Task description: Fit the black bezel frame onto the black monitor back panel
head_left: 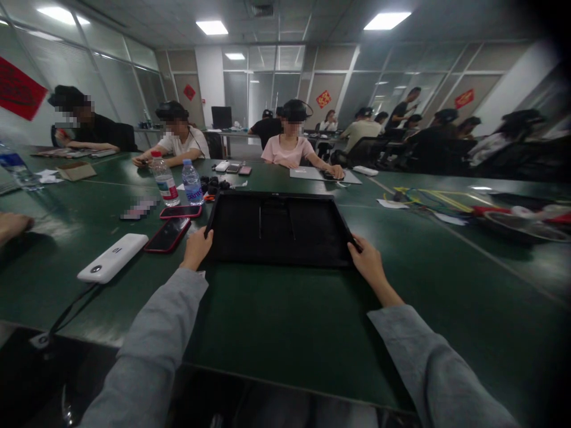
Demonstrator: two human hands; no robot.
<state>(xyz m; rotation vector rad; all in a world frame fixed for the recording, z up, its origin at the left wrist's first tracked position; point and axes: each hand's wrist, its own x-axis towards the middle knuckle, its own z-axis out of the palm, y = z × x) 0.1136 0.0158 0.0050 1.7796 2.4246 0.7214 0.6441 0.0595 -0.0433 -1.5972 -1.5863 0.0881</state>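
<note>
There are two hands of the wearer, one left hand and one right hand, and one black tray with two thin strips inside it; one green table carries three clear bottles, two red-cased phones, one white power bank and one cardboard box; across it sit three co-workers, one other person's hand shows at the left edge, and the room has four red paper decorations, one ceiling vent and at least four lit ceiling panels

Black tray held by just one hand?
No, the left hand and the right hand grip opposite sides of the black tray.
</note>
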